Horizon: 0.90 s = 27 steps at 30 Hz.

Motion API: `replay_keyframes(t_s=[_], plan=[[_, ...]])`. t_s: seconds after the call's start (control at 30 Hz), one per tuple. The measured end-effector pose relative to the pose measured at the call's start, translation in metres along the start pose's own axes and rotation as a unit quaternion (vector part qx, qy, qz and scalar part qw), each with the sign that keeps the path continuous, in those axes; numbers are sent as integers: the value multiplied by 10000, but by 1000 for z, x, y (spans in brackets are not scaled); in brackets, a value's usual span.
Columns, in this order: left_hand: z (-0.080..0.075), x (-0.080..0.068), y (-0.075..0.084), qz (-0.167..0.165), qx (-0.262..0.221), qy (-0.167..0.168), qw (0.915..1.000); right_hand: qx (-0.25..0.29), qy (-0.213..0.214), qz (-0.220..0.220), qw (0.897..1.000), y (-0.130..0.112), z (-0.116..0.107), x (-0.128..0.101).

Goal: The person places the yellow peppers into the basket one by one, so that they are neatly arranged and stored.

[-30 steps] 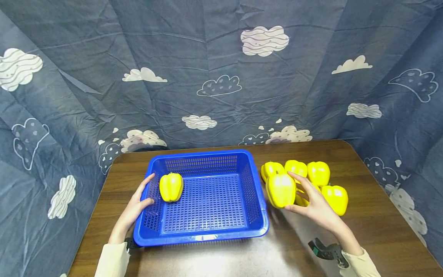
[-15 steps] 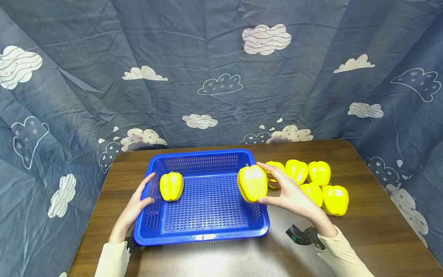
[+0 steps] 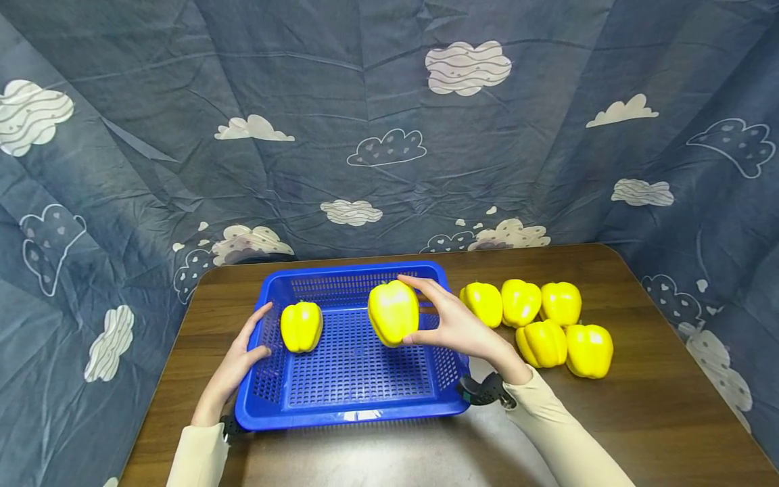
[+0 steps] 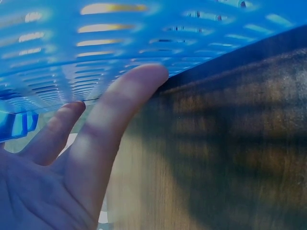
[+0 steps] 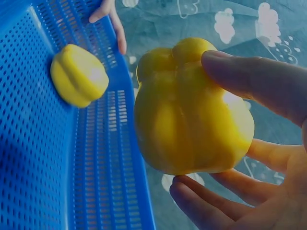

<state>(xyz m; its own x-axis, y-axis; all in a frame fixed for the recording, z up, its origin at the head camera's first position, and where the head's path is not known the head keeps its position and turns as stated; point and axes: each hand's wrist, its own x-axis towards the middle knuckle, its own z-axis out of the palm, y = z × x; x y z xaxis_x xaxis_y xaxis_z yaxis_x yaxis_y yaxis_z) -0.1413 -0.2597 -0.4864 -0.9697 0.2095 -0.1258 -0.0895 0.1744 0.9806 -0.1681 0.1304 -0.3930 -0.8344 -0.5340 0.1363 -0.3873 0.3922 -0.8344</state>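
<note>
Pepper held over the basket

My right hand [image 3: 453,328] grips 1 yellow pepper [image 3: 393,312] between curled fingers and thumb, holding it above the inside of the blue basket [image 3: 359,406]. My left hand [image 3: 237,362] rests against the basket's left wall with fingers relaxed, thumb at the rim. A 2nd pepper [image 3: 301,327] lies inside by that wall. 5 more peppers [image 3: 541,318] sit clustered on the worktop [image 3: 657,399] just right of the basket.
</note>
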Motion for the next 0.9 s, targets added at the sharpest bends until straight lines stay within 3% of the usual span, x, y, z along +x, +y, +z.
replay_keyframes(t_s=[0.9], plan=[[0, 1, 1, -28, 37, 32, 10000, -2, -311, -39, 9995, 6, 59, 69]])
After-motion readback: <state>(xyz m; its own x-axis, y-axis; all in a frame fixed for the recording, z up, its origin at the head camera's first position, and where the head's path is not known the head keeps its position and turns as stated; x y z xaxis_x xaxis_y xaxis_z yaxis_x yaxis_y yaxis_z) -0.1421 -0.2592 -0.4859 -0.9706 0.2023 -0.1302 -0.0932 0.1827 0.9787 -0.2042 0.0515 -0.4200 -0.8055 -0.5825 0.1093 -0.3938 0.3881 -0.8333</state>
